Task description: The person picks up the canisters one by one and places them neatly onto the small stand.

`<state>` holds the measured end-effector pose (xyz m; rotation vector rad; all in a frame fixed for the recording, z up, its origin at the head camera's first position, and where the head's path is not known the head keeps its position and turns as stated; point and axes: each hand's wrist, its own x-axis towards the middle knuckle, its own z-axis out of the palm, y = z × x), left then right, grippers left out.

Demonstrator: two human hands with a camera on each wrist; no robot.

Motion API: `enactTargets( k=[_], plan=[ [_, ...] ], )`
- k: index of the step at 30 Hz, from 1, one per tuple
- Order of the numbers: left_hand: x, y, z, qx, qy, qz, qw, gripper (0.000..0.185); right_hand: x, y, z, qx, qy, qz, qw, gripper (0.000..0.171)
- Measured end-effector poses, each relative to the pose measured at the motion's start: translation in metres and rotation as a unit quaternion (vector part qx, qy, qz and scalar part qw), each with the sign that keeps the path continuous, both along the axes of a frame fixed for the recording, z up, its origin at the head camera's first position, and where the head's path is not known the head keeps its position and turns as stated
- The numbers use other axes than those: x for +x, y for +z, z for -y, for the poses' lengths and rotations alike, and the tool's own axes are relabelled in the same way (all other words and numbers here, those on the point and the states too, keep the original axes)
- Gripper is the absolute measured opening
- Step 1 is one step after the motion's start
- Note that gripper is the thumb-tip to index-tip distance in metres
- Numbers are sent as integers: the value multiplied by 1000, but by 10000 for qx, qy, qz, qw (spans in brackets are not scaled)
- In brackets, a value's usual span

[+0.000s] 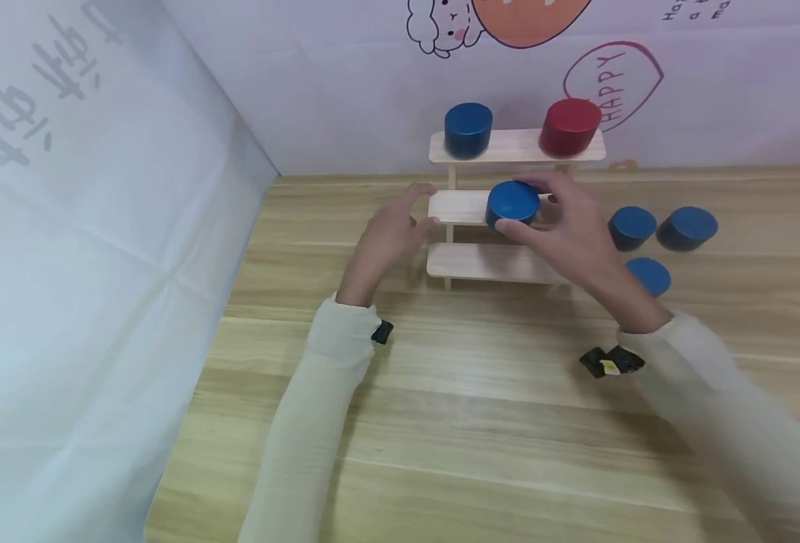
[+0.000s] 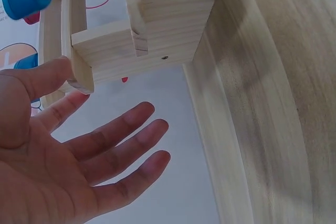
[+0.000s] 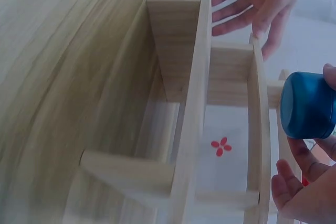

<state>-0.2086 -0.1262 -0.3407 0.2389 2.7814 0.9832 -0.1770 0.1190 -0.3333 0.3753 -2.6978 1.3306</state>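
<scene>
Pale wood-grain worktop (image 1: 481, 422), white wall w/ cartoon stickers at far edge, white sheet along left edge. Three-tier stepped shelf (image 1: 488, 262), unfinished light wood w/ flat planks on thin posts, stands near far edge, centre.

Right hand (image 1: 565, 226) has its grip clamped on a blue cylinder (image 1: 512, 202), thumb near side, fingers over far side, at the middle tier towards its right part. Can't tell if cylinder base touches the plank yet; right wrist view shows it held just off the plank edge. Left hand (image 1: 389, 234) has fingers apart and straight, holding nothing, thumb tip at left end of middle tier; left wrist view confirms spread palm beside the frame.

Top tier: blue cylinder at left end (image 1: 468, 130), red cylinder at right end (image 1: 569, 127). Bottom tier bare. Three more blue cylinders (image 1: 664, 230) on worktop right of shelf, near each other.

Step, as judged: placing or lifting the cylinder at middle tier; the frames alone don't settle which. If placing, next move prob. needs base set flat on the narrow plank, then fingers eased off w/o nudging it; left hand looks set to steady the frame.

Cylinders: short, squat, smooth matte paint, flat tops, prob. wood. Shelf looks light, could tip if pushed.
</scene>
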Motion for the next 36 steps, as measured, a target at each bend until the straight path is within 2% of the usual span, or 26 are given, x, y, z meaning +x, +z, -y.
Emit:
enactTargets(
  k=[9, 20, 28, 36],
  plan=[
    [-2, 0, 0, -1, 3, 108, 9999, 50, -14, -4, 21, -111, 174, -86, 9998, 66],
    [0, 2, 0, 24, 6, -10, 10000, 47, -25, -10, 36, -96, 164, -135, 9997, 64],
    [1, 2, -2, 4, 62, 61, 10000, 47, -27, -7, 44, -136, 136, -41, 9998, 65],
    [1, 3, -2, 21, 60, 76, 10000, 48, -29, -9, 47, 53, 64, 0, 10000, 66]
  ],
)
